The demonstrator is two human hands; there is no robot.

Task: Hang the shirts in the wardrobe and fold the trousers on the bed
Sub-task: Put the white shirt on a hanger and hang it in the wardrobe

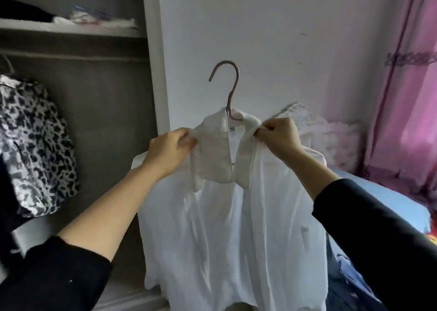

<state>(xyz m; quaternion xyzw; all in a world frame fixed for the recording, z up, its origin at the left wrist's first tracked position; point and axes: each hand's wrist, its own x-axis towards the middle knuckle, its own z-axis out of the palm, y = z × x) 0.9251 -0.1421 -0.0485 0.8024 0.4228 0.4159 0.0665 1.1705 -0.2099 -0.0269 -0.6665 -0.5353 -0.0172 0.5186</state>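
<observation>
A white shirt point(227, 235) hangs on a pink hanger point(230, 90) held up in front of the white wall, just right of the open wardrobe point(106, 111). My left hand point(169, 149) pinches the left side of the shirt's collar. My right hand point(277, 135) pinches the right side of the collar near the hanger's shoulder. The hanger's hook sticks up free above the collar. Dark blue trousers point(347, 284) lie on the bed at the lower right, partly hidden by the shirt and my right sleeve.
A black-and-white patterned garment point(35, 145) hangs in the wardrobe at the left, below a shelf point(71, 30) with folded clothes. The bed with a blue sheet point(387, 199) and a frilly pink pillow point(335, 140) is at the right. Pink curtains point(411, 97) hang behind.
</observation>
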